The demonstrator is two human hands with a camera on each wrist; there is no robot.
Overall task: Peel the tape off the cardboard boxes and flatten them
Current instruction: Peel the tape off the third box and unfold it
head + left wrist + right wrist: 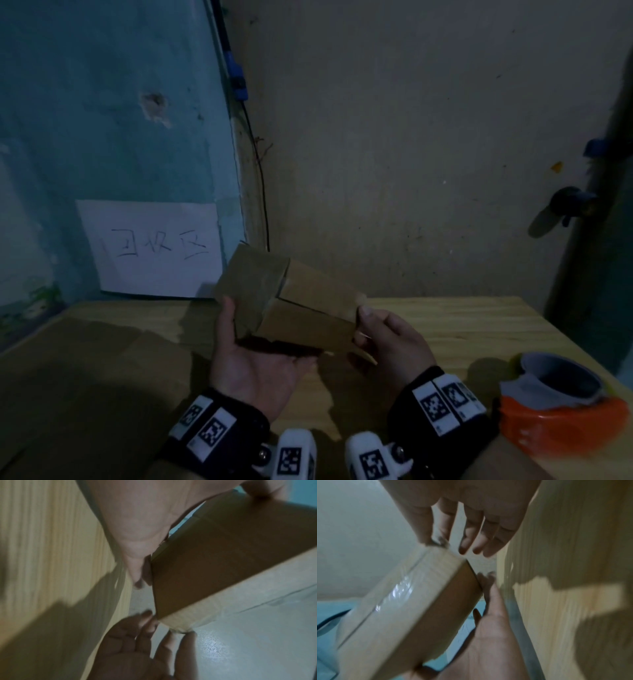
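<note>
I hold a small brown cardboard box [301,305] tilted above the wooden table [462,325]. Clear glossy tape [397,588] runs along its seam and over the end face [263,284]. My left hand [253,359] lies palm up under the box, with its thumb against the taped end and its fingers beneath. My right hand [387,335] is at the box's right corner, where thumb and forefinger [436,540] pinch the wrinkled tape end [181,628]. Its other fingers stick out loosely. The box's underside is hidden in the head view.
A flat sheet of cardboard [85,377] covers the table's left part. An orange tape dispenser with a grey roll [561,411] stands at the right edge. A white paper sign [154,246] hangs on the blue wall behind, and a tap [568,202] juts out at the right.
</note>
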